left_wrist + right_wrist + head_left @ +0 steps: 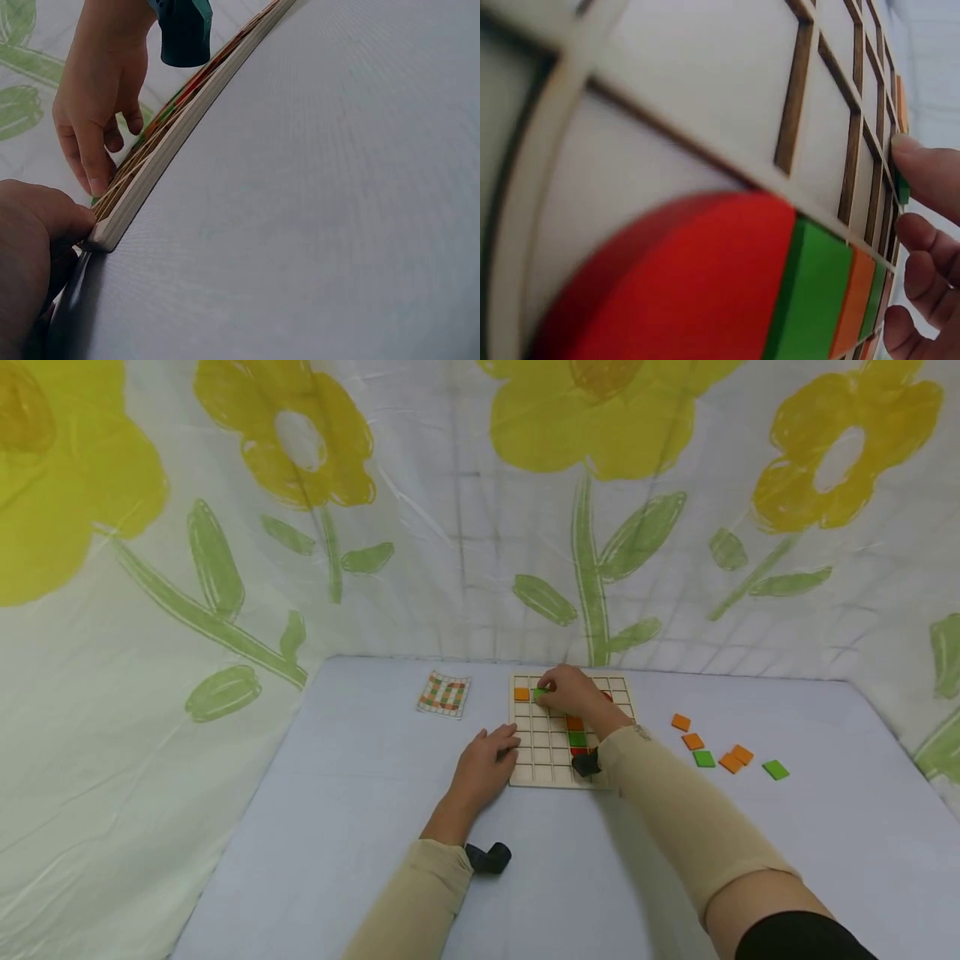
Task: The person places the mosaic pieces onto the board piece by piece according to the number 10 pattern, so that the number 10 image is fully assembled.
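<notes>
A pale wooden grid board [542, 771] lies flat on the table. My right hand [572, 692] reaches over its far part and pinches a small green square tile [538, 693] at a cell in the far row. In the right wrist view, thumb and fingertips hold that green tile [904, 189] on edge. Just left of it, an orange tile [521, 694] sits in a cell. My left hand [483, 766] rests at the board's left edge, its fingertips touching the rim. A column of orange, green and red pieces [577, 739] fills cells under my right wrist, partly hidden by it.
Left of the board lies a small pattern card [444, 695] with a coloured grid. To the right, several loose orange tiles [693, 742] and green tiles [776, 769] are scattered on the white table [337, 793]. A flower-printed cloth [420, 577] hangs behind the table.
</notes>
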Demonstrator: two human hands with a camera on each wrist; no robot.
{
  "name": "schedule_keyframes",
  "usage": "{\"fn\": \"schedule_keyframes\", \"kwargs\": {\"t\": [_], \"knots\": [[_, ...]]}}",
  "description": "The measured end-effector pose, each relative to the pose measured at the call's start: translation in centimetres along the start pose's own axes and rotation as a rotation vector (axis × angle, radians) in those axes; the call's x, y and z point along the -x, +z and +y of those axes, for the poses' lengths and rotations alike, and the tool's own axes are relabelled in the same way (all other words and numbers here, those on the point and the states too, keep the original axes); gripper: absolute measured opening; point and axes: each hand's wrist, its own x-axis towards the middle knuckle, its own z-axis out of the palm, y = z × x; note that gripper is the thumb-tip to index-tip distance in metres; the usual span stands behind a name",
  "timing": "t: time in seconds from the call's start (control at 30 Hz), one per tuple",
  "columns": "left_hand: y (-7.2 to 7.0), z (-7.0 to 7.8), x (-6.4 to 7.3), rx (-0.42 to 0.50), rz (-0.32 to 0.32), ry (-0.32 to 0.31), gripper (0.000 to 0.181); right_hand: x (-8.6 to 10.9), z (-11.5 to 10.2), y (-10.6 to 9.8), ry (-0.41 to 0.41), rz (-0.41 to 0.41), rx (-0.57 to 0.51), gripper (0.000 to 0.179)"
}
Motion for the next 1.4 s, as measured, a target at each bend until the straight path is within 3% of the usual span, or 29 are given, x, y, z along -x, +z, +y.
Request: {"fn": "schedule_keyframes", "kwargs": {"t": [0.53,0.7,0.9,1.03,1.2,1.4], "knots": [[0.4,0.2,-0.2,-0.018,0.019,0.033,0.025,0.7,0.5,-0.8,0.021,-0.004,-0.001,0.037],[0.4,0.3,-0.3,0.004,-0.006,0.013,0.026,2.8,2.0,-2.1,0.033,0.035,-0.088,0.04],[0.2,0.4,-0.2,-0.013,-0.001,0.009,0.026,6.9,5.5,-4.1,0.091,0.138,-0.207,0.047],[0.0,0.2,-0.3,-0.026,0.006,-0.003,0.026,9.8,7.9,-5.6,0.177,0.24,-0.27,0.053],[0.0,0.0,-0.3,-0.033,0.012,-0.01,0.026,12.9,10.4,-6.5,0.364,0.322,-0.399,0.064],[0.2,0.1,0.0,-0.014,0.017,-0.015,0.025,14.6,13.0,-6.2,0.538,0.275,-0.458,0.071]]}}
